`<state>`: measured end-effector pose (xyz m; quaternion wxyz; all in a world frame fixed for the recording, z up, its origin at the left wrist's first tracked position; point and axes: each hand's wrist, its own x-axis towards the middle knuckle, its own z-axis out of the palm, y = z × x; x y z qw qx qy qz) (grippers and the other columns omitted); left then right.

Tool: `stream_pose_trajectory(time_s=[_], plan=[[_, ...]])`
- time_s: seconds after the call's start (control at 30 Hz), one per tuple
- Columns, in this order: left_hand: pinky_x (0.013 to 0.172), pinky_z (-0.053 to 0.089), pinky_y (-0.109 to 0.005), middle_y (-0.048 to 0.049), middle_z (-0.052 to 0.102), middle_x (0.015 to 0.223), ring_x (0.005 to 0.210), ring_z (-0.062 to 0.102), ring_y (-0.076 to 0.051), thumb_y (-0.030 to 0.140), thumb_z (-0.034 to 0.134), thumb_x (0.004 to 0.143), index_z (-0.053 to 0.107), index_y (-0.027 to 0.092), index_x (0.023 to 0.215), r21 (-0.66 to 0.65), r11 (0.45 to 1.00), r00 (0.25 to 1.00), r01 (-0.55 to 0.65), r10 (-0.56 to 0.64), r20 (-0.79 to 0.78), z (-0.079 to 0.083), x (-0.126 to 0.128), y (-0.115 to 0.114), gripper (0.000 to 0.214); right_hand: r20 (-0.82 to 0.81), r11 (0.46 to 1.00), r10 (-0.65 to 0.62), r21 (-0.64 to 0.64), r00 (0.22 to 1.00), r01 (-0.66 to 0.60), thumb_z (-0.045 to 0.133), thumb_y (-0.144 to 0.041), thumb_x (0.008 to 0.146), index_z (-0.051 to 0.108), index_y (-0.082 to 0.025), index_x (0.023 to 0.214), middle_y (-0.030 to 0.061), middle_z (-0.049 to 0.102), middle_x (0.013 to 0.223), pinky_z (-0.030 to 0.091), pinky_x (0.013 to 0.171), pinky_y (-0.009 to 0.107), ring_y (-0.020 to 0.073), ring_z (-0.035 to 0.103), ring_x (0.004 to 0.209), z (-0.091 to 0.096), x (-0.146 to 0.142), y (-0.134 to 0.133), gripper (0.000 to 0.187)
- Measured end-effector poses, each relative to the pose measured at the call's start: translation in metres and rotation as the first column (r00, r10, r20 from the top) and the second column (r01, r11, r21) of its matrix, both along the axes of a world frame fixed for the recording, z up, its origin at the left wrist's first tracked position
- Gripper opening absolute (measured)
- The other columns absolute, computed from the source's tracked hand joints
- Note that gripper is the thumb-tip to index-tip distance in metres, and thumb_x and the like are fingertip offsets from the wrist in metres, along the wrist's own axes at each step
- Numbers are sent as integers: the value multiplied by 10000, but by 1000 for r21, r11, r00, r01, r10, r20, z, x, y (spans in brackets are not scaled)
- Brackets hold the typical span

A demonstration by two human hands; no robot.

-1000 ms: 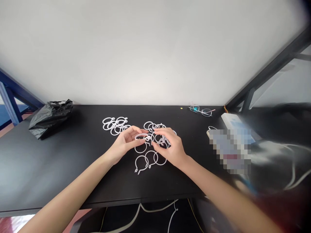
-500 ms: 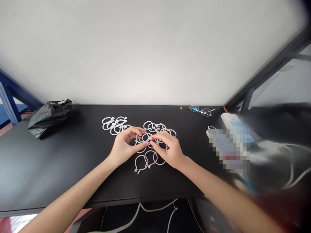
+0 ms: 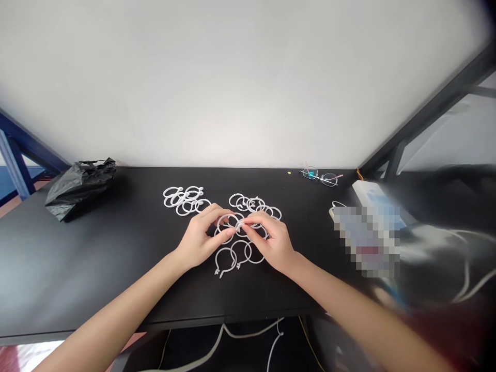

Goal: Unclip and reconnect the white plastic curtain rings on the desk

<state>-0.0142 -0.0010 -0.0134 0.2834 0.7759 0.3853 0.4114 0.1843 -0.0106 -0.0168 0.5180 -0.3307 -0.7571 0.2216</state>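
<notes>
White ring [image 3: 228, 215] is held over loose rings [image 3: 226, 248] on the desk [image 3: 135, 227], its side pinched by the left hand [image 3: 199, 235], its clasp [image 3: 239, 226] by the right hand [image 3: 274, 238], likely so neither end slips!

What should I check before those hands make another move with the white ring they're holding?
1. Left hand on the held white ring: ok, thumb and fingers grip it.
2. Right hand on the same ring: ok, thumb and index finger pinch its right-hand side.
3. Held ring fastened: cannot tell, the fingers partly cover the spot.
4. Three front rings lying separately: not ok, they overlap in a row.
5. Glasses out of the way: ok, they lie beyond the right hand, well apart from it.
6. Black bag out of the way: ok, far to the left of both hands.
</notes>
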Motion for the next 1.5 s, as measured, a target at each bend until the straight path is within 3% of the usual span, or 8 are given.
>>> stream_pose_trajectory(time_s=[0.33, 0.57, 0.93, 1.07, 1.17, 1.23, 1.33, 1.5], plan=[[660, 422, -273, -15, 545, 770, 686, 507, -149, 380, 442, 951, 566, 168, 942, 6, 1000, 999, -18, 18, -29, -2, 3, -3, 246, 42, 995, 51, -91, 998, -47, 550, -209, 940, 600, -199, 944, 23, 647, 824, 508, 690, 270, 142, 630, 747, 0, -1, -4, 50], [623, 417, -270, -22, 549, 745, 657, 508, -152, 424, 401, 947, 558, 171, 855, -7, 1000, 1000, 23, -23, 21, 3, 7, -8, 312, 213, 994, 109, -21, 971, -107, 381, -224, 996, 460, -207, 794, -22, 483, 659, 410, 550, 239, 108, 460, 555, 1, -1, -6, 217], [610, 403, -266, -22, 568, 717, 646, 514, -148, 524, 361, 965, 561, 164, 803, -101, 993, 997, 53, -47, 63, 6, 11, -10, 442, 111, 984, 146, -114, 983, -134, 379, -252, 1002, 444, -206, 788, -57, 396, 603, 347, 467, 208, 76, 370, 474, -1, -3, -10, 229], [667, 420, -293, -47, 609, 771, 710, 554, -177, 513, 316, 977, 593, 161, 831, -35, 999, 997, 13, -15, -75, 10, -2, 2, 471, 110, 987, 120, -119, 987, -107, 403, -273, 996, 505, -199, 873, -58, 432, 593, 369, 474, 208, 79, 398, 471, -3, 1, -7, 176], [729, 432, -312, -62, 636, 830, 775, 577, -191, 446, 291, 997, 611, 163, 835, -9, 993, 981, -115, 112, -158, 12, -22, 18, 457, 159, 994, 86, -76, 983, -75, 469, -264, 970, 534, -195, 964, -17, 556, 699, 446, 542, 225, 101, 512, 564, -4, 1, -5, 95], [753, 423, -327, -65, 642, 853, 801, 568, -205, 443, 384, 971, 641, 172, 865, 82, 976, 943, -201, 215, -254, 11, -35, 29, 388, 235, 995, 102, -13, 967, -101, 502, -241, 954, 556, -194, 975, 37, 632, 842, 513, 671, 273, 144, 597, 736, -3, 0, -4, 75], [812, 408, -360, -57, 631, 815, 794, 566, -224, 516, 574, 866, 679, 183, 878, 227, 936, 865, -269, 339, -369, 7, -48, 38, 349, 353, 981, 153, 58, 923, -185, 518, -211, 946, 586, -180, 995, 92, 667, 996, 527, 811, 358, 199, 604, 915, -1, -3, -4, 89], [835, 395, -391, -50, 606, 770, 792, 569, -247, 601, 687, 743, 704, 203, 858, 300, 927, 787, -224, 354, -505, -5, -53, 41, 414, 388, 979, 145, 78, 910, -189, 534, -171, 930, 607, -184, 923, 80, 681, 973, 512, 827, 386, 202, 596, 893, -3, -5, -2, 75]])
